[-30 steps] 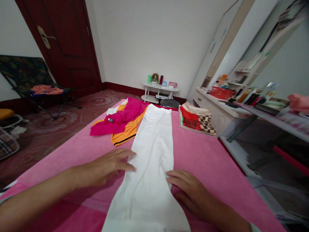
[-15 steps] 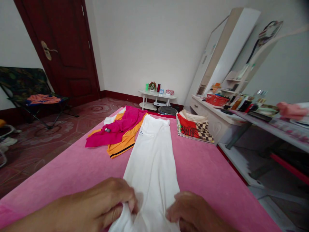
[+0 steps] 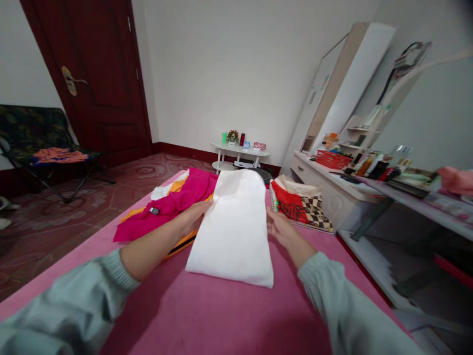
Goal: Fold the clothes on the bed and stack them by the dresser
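Note:
A white garment point(image 3: 232, 231) lies lengthwise on the pink bed cover point(image 3: 221, 320), folded over into a shorter strip with its fold nearest me. Its far end looks slightly raised. My left hand point(image 3: 197, 213) grips its left edge, the fingertips hidden by the cloth. At the right edge my right hand point(image 3: 279, 227) is closed on the cloth, with fingers partly tucked behind it. Left of the garment lies a magenta garment point(image 3: 181, 199) over an orange one with a black stripe point(image 3: 183, 244). A stack of folded clothes point(image 3: 301, 204), red and checkered on top, sits to the right.
Beyond the bed stands a small white table point(image 3: 240, 149) with a plant and small items. On the right is a dresser point(image 3: 325, 177) carrying bottles and a red basket point(image 3: 332, 159). A folding chair point(image 3: 44, 143) with clothing stands at left, near the dark red door point(image 3: 96, 74).
The garment's near end has been folded away from me over the rest. Both hands have moved forward from the near end to the garment's sides.

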Demonstrator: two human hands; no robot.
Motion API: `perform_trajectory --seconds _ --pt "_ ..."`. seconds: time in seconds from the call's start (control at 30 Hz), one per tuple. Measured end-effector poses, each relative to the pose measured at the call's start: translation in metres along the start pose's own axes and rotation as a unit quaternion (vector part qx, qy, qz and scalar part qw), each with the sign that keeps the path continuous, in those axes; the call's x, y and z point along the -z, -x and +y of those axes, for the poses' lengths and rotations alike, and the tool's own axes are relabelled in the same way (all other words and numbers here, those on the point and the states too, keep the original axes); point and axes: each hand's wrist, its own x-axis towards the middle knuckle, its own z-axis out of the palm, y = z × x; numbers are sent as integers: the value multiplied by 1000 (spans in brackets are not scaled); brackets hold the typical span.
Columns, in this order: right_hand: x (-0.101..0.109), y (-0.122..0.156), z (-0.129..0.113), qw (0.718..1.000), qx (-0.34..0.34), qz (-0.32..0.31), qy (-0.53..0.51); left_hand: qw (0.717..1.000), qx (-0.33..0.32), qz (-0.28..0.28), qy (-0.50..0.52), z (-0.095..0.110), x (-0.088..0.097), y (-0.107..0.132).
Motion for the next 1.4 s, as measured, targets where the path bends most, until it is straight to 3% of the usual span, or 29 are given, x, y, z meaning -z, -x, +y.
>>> perform_trajectory --seconds 0.07,0.1,0.23,0.33,0.47,0.6,0.67,0.73,0.83,0.87,0.9,0.93,1.0,1.03,1.1,1.2,1.33,1.4 --pt "10 -6 23 997 -66 40 16 998 33 47 -29 -20 12 -11" --pt "17 0 38 997 -61 32 21 996 34 58 -56 -32 19 -8" --pt "35 37 81 996 58 -48 38 979 -64 40 -192 -69 32 23" --pt "30 49 79 987 89 -86 98 961 -123 29 -244 -69 23 33" --pt "25 65 60 976 91 -74 182 955 -82 47 -283 -58 12 42" --pt "44 113 67 963 19 -155 222 945 -13 -83 -315 -67 20 87" --pt "54 133 76 960 -35 -195 197 919 5 -118 -377 -71 26 109" --pt "57 138 76 962 -80 -207 159 864 -16 -90 -495 -65 27 117" --pt "45 112 60 964 -92 -189 166 759 -139 10 -636 -39 11 94" --pt "37 97 54 965 -67 -176 184 745 -185 34 -639 -31 0 78" --pt "29 81 49 966 -32 -161 200 756 -218 44 -616 -25 -12 59" --pt "22 64 47 967 3 -145 209 785 -229 43 -574 -22 -24 38" --pt "8 33 49 968 70 -99 219 874 -189 18 -447 -26 -48 -2" --pt "3 22 53 965 105 -71 231 889 -180 21 -419 -31 -57 -20" --pt "-5 9 62 940 177 -5 293 905 -174 53 -384 -45 -69 -49" --pt "-14 16 71 853 249 44 456 911 -174 114 -357 -63 -74 -72" --pt "-34 42 67 700 296 -12 650 905 -203 167 -335 -64 -68 -76" --pt "-46 50 64 642 305 -43 702 892 -243 167 -343 -55 -60 -73"
